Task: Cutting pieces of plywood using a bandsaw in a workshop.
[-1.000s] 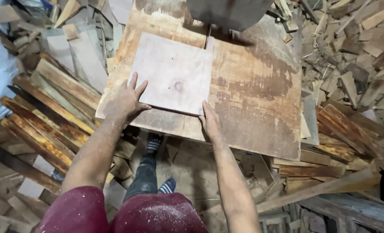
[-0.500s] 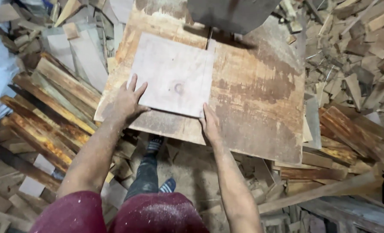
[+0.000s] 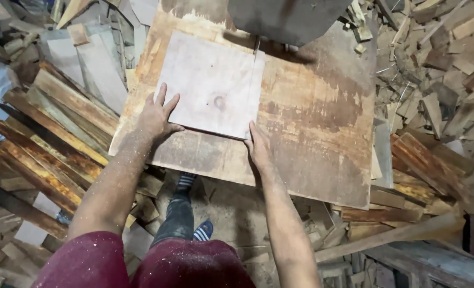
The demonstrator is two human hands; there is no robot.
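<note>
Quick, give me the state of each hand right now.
Left hand: open, flat on the board, holding nothing.
Right hand: open, fingers against the board's near edge, gripping nothing.

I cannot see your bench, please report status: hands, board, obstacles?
Left hand flat on pale board. Right hand at its near corner. Saw blade in the far edge.

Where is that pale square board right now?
In the head view, the pale square board lies flat on the stained wooden table, upper centre, with the left hand and right hand at its near edge.

A worn, stained wooden tabletop (image 3: pixel 322 122) carries one pale square board (image 3: pixel 210 85) lying flat.
</note>
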